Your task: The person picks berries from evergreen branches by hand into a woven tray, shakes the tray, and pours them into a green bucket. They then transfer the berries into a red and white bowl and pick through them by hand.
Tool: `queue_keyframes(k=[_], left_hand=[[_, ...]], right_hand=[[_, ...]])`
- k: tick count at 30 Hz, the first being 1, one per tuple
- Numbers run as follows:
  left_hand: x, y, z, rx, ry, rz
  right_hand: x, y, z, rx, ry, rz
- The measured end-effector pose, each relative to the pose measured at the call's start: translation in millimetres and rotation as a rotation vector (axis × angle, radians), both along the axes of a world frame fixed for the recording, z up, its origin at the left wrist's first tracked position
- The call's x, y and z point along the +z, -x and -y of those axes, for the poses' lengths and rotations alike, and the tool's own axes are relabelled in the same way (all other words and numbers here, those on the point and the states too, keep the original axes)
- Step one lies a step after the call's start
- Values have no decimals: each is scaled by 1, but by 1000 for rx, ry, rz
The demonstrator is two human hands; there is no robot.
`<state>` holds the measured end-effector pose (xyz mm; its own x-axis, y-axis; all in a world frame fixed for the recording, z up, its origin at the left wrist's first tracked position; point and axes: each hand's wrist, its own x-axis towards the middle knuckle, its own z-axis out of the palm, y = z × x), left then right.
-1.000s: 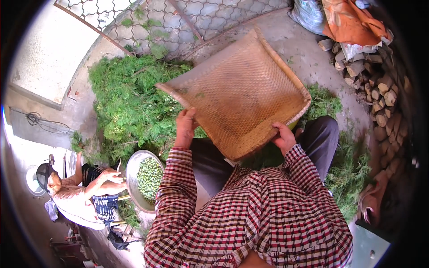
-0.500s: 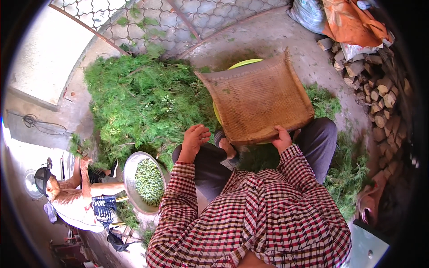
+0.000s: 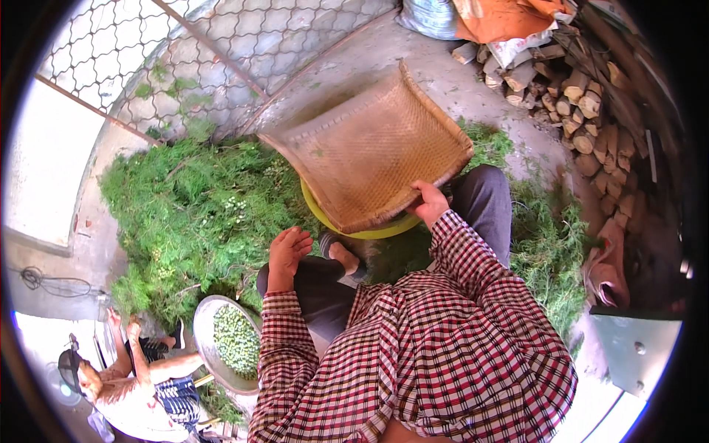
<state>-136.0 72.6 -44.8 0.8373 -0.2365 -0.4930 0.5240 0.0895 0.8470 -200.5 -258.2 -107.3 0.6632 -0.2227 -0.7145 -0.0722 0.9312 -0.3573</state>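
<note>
My right hand [image 3: 430, 203] grips the near right edge of a woven bamboo tray [image 3: 373, 151], thumb on top. The brown tray is tilted over a yellow-green basin [image 3: 316, 207]; its near and left rim show, but its contents are hidden beneath the tray. Above my left knee, my left hand [image 3: 290, 251] hangs with nothing visible in it, fingers loosely bent. Left of the basin spreads a heap of feathery green branches [image 3: 199, 221] with small pale green berries among them.
A metal bowl [image 3: 204, 336] of round green berries stands at my left. Beyond it sits another person [image 3: 136, 376], hands raised by the branches. Stacked firewood [image 3: 583, 111] lines the right, below orange and white sacks [image 3: 502, 18]. A wire mesh fence [image 3: 221, 44] lies ahead.
The tray has shifted away from me over the basin, uncovering the basin's near rim. My right hand keeps hold of it. The whole view has turned to the right.
</note>
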Motion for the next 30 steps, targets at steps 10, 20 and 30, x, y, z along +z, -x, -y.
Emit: queue_keyframes(k=[10,20,30], left_hand=[[8,-8,22,-63,24,21],[39,-19,34,-79,194,86],[48,-70,2,93,64,124]], right_hand=[[141,-1,143,-239,43,248],[17,97,269,-542,160,182],[-138,145,252,-516,191,-179]])
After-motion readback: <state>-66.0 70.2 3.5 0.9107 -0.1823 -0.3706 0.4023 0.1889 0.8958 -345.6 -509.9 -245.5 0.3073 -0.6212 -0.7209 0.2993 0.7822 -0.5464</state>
